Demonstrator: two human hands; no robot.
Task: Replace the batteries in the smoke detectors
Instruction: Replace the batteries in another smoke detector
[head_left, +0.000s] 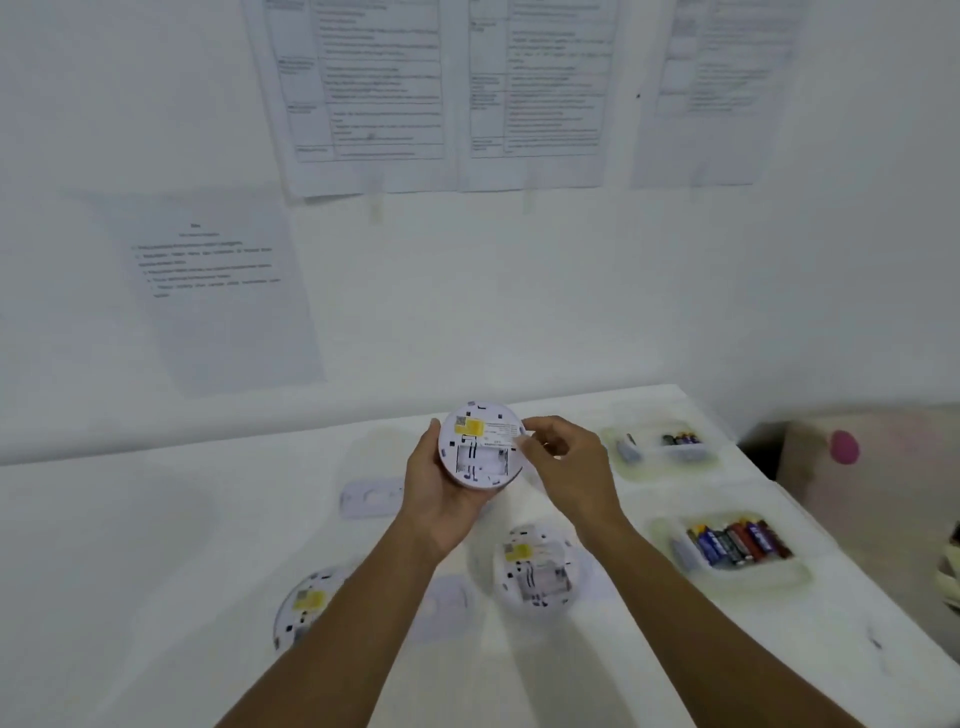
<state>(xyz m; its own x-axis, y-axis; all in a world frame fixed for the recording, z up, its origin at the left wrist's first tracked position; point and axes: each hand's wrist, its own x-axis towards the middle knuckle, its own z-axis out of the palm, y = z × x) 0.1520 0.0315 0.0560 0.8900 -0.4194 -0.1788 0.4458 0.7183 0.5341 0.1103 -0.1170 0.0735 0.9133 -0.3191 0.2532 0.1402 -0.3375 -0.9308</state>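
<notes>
Holding detector (480, 447), back up, in my left hand (441, 496), fingers curled round it; right hand (566, 467) pinches its right edge.

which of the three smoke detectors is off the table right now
The round white smoke detector gripped in the left hand, with the right hand pinching its rim. The other two detectors lie on the white table.
</notes>
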